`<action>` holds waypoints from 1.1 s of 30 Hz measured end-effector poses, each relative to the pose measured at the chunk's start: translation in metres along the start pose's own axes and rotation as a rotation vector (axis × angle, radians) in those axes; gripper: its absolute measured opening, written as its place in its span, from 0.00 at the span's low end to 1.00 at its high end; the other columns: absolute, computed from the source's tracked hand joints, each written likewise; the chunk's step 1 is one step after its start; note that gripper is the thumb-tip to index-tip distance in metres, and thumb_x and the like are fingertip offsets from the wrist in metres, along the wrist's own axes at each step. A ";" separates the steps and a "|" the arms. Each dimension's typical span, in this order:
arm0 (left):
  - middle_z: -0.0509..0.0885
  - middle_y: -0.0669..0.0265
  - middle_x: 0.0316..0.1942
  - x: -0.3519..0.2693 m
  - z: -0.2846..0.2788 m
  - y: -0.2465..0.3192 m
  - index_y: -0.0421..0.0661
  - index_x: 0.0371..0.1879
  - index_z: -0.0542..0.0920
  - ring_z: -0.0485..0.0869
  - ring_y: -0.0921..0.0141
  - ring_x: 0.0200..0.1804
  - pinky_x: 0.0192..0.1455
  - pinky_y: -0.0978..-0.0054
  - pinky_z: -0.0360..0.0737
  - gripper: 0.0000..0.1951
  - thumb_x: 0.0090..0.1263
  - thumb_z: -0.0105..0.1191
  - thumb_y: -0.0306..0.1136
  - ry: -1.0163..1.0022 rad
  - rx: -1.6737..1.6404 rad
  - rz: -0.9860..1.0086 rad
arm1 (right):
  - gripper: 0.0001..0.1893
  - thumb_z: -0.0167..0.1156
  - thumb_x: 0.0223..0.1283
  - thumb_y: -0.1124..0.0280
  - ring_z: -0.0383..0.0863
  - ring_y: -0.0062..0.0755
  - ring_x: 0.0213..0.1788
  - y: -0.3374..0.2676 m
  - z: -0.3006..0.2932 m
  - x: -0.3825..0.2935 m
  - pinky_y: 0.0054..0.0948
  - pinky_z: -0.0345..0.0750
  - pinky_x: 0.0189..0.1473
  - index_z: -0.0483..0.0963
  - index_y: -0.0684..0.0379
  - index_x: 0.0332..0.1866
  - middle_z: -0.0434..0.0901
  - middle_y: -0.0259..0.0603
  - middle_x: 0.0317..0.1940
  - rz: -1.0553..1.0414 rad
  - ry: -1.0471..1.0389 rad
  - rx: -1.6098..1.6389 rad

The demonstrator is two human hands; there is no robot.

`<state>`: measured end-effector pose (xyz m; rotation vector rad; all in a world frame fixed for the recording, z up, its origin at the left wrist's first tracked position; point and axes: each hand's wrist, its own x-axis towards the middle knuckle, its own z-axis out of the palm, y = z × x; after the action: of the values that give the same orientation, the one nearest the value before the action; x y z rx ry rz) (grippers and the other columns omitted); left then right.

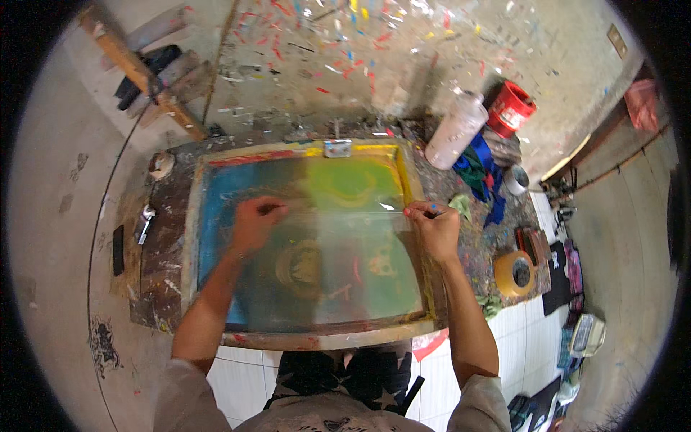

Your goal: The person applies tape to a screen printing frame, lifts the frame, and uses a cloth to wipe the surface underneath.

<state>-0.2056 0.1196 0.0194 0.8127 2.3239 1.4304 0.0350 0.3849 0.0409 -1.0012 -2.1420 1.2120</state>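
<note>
A screen-printing frame (334, 339) with a stained blue, green and yellow mesh (351, 183) lies in front of me. Between my two hands stretches a thin, clear strip (345, 212), seemingly adhesive tape, above the middle of the mesh. My left hand (253, 224), blurred, pinches its left end over the left part of the mesh. At the frame's right side, my right hand (436, 224) pinches the other end between thumb and fingers. A metal hinge clamp (338, 148) sits at the frame's far edge. Whether the strip touches the mesh is not plain.
Right of the frame stand a cloudy plastic bottle (456, 130) and a red can (510, 110), near blue and green rags (483, 173). Tape rolls (514, 273) lie on the right of the paint-stained table (167, 259); another roll (161, 164) lies far left. A paint-marked wall rises behind.
</note>
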 end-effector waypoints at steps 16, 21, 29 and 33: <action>0.86 0.55 0.28 0.040 0.043 -0.057 0.42 0.29 0.84 0.86 0.57 0.33 0.41 0.63 0.81 0.11 0.53 0.67 0.35 0.047 0.413 0.127 | 0.27 0.66 0.57 0.57 0.80 0.54 0.54 -0.002 0.048 0.042 0.46 0.77 0.56 0.71 0.58 0.59 0.81 0.54 0.48 -0.175 -0.181 -0.929; 0.85 0.53 0.29 0.055 0.058 -0.043 0.43 0.27 0.83 0.85 0.55 0.35 0.41 0.61 0.81 0.18 0.49 0.71 0.44 0.025 0.416 0.041 | 0.23 0.58 0.65 0.55 0.77 0.53 0.60 -0.005 0.062 0.028 0.46 0.73 0.61 0.73 0.59 0.59 0.78 0.55 0.56 -0.449 -0.320 -0.854; 0.85 0.57 0.31 0.074 0.061 -0.049 0.47 0.25 0.82 0.84 0.56 0.39 0.42 0.60 0.79 0.17 0.48 0.73 0.45 -0.067 0.497 -0.128 | 0.32 0.44 0.70 0.43 0.72 0.51 0.66 0.006 0.088 0.007 0.55 0.67 0.64 0.69 0.60 0.65 0.73 0.54 0.63 -0.605 -0.338 -0.902; 0.83 0.58 0.29 0.056 0.059 -0.051 0.45 0.25 0.80 0.82 0.56 0.36 0.41 0.61 0.78 0.12 0.53 0.69 0.36 0.075 0.415 0.342 | 0.26 0.54 0.64 0.59 0.76 0.56 0.60 -0.019 0.078 0.038 0.57 0.71 0.61 0.69 0.60 0.65 0.76 0.56 0.58 -0.479 -0.470 -0.726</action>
<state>-0.2350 0.1782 -0.0508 1.3455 2.6831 1.1173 -0.0496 0.3681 0.0205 -0.3926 -3.0658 0.4518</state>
